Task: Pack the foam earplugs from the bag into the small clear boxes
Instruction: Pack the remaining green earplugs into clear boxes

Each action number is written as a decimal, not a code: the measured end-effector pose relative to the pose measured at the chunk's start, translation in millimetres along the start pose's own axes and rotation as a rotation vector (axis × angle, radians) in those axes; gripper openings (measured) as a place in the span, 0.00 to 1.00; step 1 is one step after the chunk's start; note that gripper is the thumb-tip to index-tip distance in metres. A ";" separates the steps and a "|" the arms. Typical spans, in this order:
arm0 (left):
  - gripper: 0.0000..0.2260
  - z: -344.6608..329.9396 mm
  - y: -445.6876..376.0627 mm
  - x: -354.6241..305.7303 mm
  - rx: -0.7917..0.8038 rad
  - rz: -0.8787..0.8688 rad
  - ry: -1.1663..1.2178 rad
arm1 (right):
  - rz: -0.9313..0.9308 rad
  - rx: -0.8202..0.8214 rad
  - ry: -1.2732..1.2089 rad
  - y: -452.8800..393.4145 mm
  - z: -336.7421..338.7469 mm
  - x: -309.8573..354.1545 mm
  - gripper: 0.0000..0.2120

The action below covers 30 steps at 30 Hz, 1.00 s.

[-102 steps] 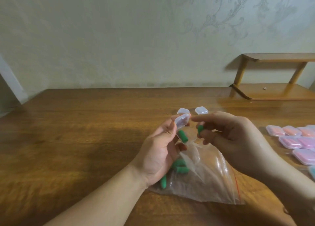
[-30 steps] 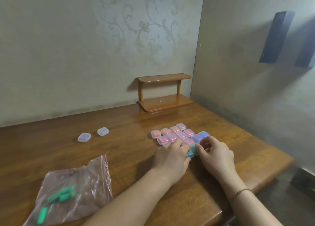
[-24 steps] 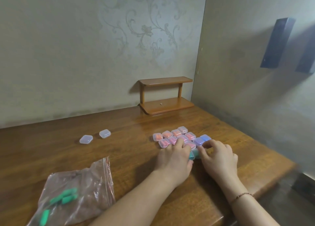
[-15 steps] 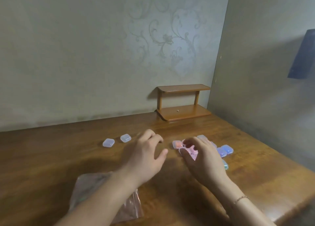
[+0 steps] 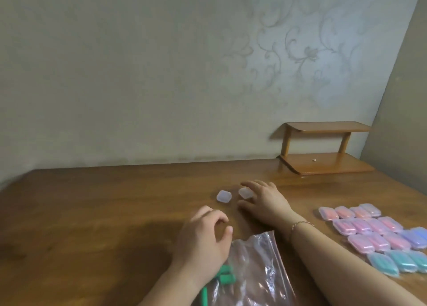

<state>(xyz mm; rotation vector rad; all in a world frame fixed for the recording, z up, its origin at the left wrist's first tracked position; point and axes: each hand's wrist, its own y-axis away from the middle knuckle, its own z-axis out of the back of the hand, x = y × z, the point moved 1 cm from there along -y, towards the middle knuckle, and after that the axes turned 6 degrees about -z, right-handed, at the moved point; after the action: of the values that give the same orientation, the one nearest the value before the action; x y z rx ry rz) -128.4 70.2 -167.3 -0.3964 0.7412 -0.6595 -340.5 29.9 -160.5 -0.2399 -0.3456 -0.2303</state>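
Note:
A clear zip bag lies on the wooden table near the front edge, with green foam earplugs inside. Two small empty clear boxes sit shut further back, the left box on its own. My right hand is stretched out with spread fingers around the right box; the forefinger lies behind it and the thumb in front. My left hand hovers at the bag's left edge, fingers loosely curled, holding nothing.
Several shut boxes filled with pink, purple and teal earplugs lie in rows at the right of the table. A small two-tier wooden shelf stands at the back right corner against the wall.
Both hands have left the rows of filled boxes and moved left. The right hand now reaches the empty clear box and the left is over the bag. The view has swung left.

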 end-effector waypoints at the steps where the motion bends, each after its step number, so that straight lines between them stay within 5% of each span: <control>1: 0.04 -0.6 0.0 -0.2 -0.007 -0.006 0.004 | 0.009 -0.017 0.019 -3.7 -3.6 0.2 0.24; 5: 0.09 3.6 -0.9 -2.0 -0.098 0.061 0.163 | 0.066 -0.094 -0.170 0.3 1.6 -2.8 0.13; 8: 0.12 15.5 -7.0 -11.2 -0.145 0.333 0.662 | 0.262 -0.096 -0.484 25.0 26.2 6.6 0.19; 11: 0.22 24.2 -8.5 -25.5 0.095 0.557 1.299 | 0.468 0.057 -0.756 63.3 48.4 26.9 0.22; 13: 0.24 26.6 -3.9 -29.0 0.196 0.531 1.485 | 0.517 0.143 -0.877 82.2 51.4 36.6 0.24; 17: 0.15 24.4 4.0 -33.9 0.237 0.468 1.619 | 0.520 0.143 -1.029 99.1 49.1 43.7 0.22; 19: 0.19 21.8 5.5 -34.4 0.225 0.479 1.705 | 0.551 0.101 -0.991 104.3 50.3 43.1 0.21; 22: 0.23 21.5 6.0 -34.8 0.213 0.402 1.729 | 0.573 -0.122 -0.720 109.5 51.2 41.1 0.21; 26: 0.16 19.5 6.8 -36.5 0.121 0.370 1.651 | 0.599 -0.428 -0.441 110.9 48.5 42.7 0.17; 30: 0.20 18.4 9.0 -35.8 0.172 0.337 1.760 | 0.545 -0.399 -0.694 113.0 46.6 38.2 0.17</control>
<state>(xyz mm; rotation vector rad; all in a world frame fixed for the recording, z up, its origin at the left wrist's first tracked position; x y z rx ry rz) -131.1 102.8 -142.2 0.6282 2.3159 -0.6294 -290.1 142.4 -125.9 -0.7999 -0.9028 0.3431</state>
